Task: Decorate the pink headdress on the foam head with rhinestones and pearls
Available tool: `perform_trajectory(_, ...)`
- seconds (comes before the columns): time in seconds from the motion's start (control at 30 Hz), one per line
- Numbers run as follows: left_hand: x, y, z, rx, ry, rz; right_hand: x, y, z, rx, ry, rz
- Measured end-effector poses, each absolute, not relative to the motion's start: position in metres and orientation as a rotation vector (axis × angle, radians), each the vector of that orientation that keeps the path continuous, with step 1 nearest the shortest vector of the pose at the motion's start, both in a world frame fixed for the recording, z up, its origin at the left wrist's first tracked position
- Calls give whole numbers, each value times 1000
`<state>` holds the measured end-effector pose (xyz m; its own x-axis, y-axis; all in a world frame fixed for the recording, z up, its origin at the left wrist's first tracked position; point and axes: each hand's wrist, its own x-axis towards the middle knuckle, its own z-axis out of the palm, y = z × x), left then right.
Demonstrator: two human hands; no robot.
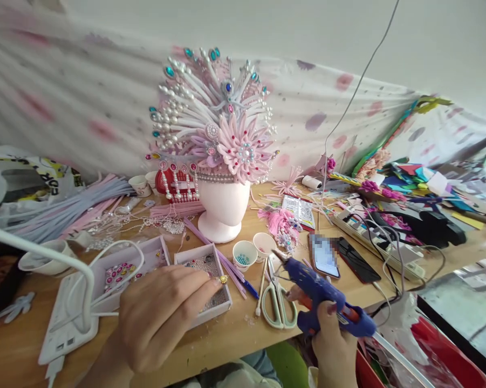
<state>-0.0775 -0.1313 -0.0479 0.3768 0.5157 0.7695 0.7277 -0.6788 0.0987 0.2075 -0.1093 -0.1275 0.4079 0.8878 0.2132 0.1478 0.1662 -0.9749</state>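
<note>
My left hand [162,318] hovers over a small white box of beads [207,280], its fingertips pinched on a tiny gold-set gem [223,279]. My right hand [334,347] grips a blue hot glue gun [323,293] at the table's front edge, with the nozzle pointing up and left toward the scissors. Behind them a pink and white headdress [216,124], covered in pearls and gems, stands on a white head form [223,207].
Pale green scissors [278,304], two small cups of beads [254,250], a phone [324,256], a power strip with cables [378,237], a tray of pink gems [123,269], a white lamp arm [44,253] and piles of pink strips and coloured scraps crowd the wooden table [243,328].
</note>
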Motion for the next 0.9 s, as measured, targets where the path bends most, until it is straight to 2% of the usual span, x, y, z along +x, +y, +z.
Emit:
perform_trajectory(0.17,-89,-110,-42,-2120,-930,-1174,220,-101,-130,-1410,-731,593)
perform_trajectory(0.37,-89,-83,-29,-1844,-875,-1127,226,-80,-129,-1324,-796,687)
perform_trajectory(0.5,-94,-70,-26,-1791,-904,-1083,227,-71,-132,-1432,-723,642)
perform_trajectory(0.7,-117,-75,-42,-1820,-1165,-1152,253,-74,-137,-1521,-760,613)
perform_trajectory(0.9,-122,-92,-68,-2080,-1490,-1103,259,-86,-148,-1598,-508,632)
